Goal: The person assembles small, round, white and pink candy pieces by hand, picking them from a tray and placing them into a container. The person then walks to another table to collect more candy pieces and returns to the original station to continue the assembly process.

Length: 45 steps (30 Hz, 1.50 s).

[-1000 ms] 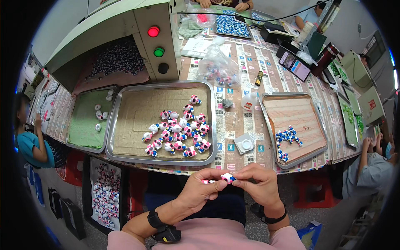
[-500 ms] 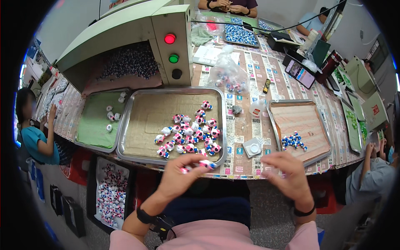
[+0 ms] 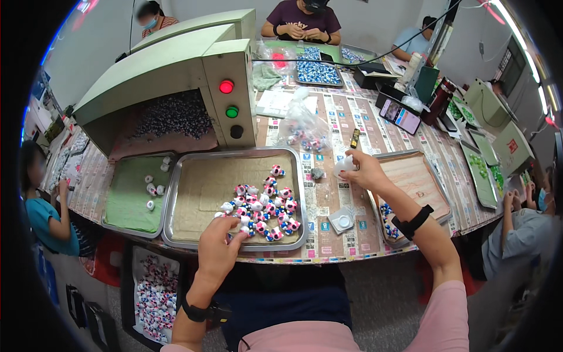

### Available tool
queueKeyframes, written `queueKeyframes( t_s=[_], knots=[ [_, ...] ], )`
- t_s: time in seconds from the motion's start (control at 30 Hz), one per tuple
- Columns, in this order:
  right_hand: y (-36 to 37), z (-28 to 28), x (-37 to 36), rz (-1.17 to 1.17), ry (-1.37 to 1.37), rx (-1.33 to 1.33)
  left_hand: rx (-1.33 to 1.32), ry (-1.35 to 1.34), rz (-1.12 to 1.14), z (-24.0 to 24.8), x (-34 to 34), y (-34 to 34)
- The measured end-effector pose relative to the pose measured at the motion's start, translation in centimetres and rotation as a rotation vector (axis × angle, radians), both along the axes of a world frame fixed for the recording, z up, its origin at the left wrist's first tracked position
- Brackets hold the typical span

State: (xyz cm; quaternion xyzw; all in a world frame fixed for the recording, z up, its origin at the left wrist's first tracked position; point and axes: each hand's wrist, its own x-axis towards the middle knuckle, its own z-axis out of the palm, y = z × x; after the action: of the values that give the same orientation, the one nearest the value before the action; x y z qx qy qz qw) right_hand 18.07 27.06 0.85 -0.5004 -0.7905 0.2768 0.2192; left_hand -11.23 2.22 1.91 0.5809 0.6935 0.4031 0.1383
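Note:
My left hand (image 3: 218, 249) is over the front rim of a metal tray (image 3: 234, 154) lined with tan cloth. Its thumb and fingers are curled together around a small toy figure, mostly hidden, with only a bit of blue showing between them. Just beyond the fingertips lie several toy figures (image 3: 265, 205) with white-and-pink heads and blue bodies. My right hand (image 3: 368, 173) reaches across the table and has its fingers around a small white squeeze bottle (image 3: 341, 169). Below the bottle, a small white square block with a round dish (image 3: 342, 220) rests on the table.
A green-lined tray (image 3: 132, 196) with several white pieces stands left, before a conveyor machine (image 3: 176, 76). Right, under my forearm, a pink-lined tray (image 3: 419, 176) holds blue-and-white parts. A black bin (image 3: 155, 293) of figures is low left. A phone (image 3: 400, 115) and a plastic bag (image 3: 302, 126) lie farther back. People sit around.
My right hand has moved forward from the table's front edge to the white bottle and closed on it. My left hand has moved left and down with the figure to the tray's rim.

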Motion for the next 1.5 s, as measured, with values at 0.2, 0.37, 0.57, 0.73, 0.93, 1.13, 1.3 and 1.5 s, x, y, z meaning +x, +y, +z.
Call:
queueKeyframes(
  t_s=[0.2,0.37,0.57,0.73,0.93,1.13,1.3,1.5],
  knots=[
    [-0.8,-1.0,0.5,0.028,0.217,-0.127,-0.249,-0.78,0.046,1.8,0.7,-2.8],
    [-6.5,2.8,2.1,0.21,0.136,0.147,-0.374,-1.933,-0.171,2.0,2.8,-5.1],
    [-14.0,4.1,4.2,0.121,0.018,0.062,-0.654,-2.356,0.094,1.5,8.3,-5.6],
    [-16.7,2.2,4.6,-0.047,0.103,0.036,-0.879,-2.402,-0.045,-0.3,10.4,-6.6],
    [-17.4,2.3,4.9,-0.05,0.023,0.193,-0.915,-2.433,-0.187,-1.8,10.0,-6.5],
    [-17.3,2.2,5.0,-0.025,-0.055,0.27,-0.811,-2.225,-0.103,-1.4,10.5,-6.5],
    [-17.0,2.2,4.9,-0.025,-0.117,0.39,-0.809,-2.09,-0.159,-1.2,10.4,-6.6],
    [-16.9,3.2,4.3,0.012,-0.136,0.404,-0.82,-2.092,-0.099,-1.2,10.3,-6.6]
  ],
)
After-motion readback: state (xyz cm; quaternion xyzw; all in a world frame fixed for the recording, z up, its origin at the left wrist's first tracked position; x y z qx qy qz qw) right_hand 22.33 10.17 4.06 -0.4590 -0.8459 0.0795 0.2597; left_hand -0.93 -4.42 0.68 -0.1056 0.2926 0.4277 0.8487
